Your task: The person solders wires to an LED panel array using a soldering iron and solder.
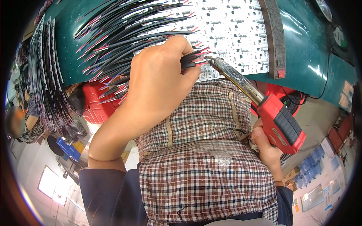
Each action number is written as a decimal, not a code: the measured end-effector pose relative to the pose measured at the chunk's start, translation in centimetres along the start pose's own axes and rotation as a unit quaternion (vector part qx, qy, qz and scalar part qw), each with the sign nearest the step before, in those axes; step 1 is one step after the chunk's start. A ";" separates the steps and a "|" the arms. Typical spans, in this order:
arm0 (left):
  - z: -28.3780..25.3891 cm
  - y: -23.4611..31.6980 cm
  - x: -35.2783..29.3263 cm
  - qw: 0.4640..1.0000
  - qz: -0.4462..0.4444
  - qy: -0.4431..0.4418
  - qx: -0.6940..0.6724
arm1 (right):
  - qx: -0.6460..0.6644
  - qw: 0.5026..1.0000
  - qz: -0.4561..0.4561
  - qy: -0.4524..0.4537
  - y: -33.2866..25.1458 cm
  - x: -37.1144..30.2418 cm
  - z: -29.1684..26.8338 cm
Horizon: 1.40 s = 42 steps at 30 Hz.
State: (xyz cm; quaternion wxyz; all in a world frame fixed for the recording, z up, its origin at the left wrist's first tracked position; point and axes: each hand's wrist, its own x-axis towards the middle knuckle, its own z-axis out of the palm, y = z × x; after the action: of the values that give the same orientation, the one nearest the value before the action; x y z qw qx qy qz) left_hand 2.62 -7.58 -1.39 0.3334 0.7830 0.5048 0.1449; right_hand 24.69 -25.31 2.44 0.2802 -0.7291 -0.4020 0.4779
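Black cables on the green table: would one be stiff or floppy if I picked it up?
The black cables probably bend but spring a little, since they curve smoothly. Their red wire tips look thin, so may bend easily. Each cable is slim, likely light.

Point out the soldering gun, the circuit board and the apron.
Soldering gun (268, 110): head view, on the red body near the barrel's base.
Circuit board (230, 39): head view, on the white face, right of the wires.
Apron (201, 169): head view, on the middle of the checked cloth.

Nothing legible — the pale label (279, 136) on the red soldering gun (270, 113) is too small.
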 end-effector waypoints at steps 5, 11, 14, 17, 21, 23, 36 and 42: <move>0.0 0.0 -0.1 1.000 -0.019 -0.013 -0.001 | -0.005 1.000 -0.012 -0.015 0.1 -0.1 -0.7; 0.0 0.0 -0.1 1.000 -0.018 -0.014 0.003 | -0.013 1.000 -0.014 -0.002 0.3 -0.8 -0.8; 0.0 0.0 0.0 1.000 -0.005 -0.003 0.009 | -0.018 1.000 -0.019 0.006 0.6 -0.9 -0.6; -0.1 0.0 0.1 0.999 -0.018 -0.017 -0.021 | -0.030 0.999 -0.029 0.002 0.6 -0.7 -0.8; -0.1 -0.2 0.0 1.000 -0.007 -0.012 -0.026 | -0.034 0.999 -0.013 -0.020 -0.1 -0.3 -0.8; 0.0 -0.1 0.0 1.000 0.000 -0.010 -0.028 | -0.027 0.999 -0.004 -0.018 0.2 -0.5 -0.7; 0.1 0.0 0.1 1.000 -0.003 -0.005 -0.006 | -0.021 1.000 -0.002 0.017 0.8 -1.5 -1.1; -0.6 -0.4 0.7 0.999 0.011 -0.032 -0.029 | -0.023 1.000 0.002 -0.015 1.2 -1.4 -1.7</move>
State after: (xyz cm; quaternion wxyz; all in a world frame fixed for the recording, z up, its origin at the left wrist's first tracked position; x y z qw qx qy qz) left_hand 2.35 -6.62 -1.33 0.3706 0.7824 0.4810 0.1380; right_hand 26.29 -27.11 2.80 0.2560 -0.7293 -0.4153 0.4797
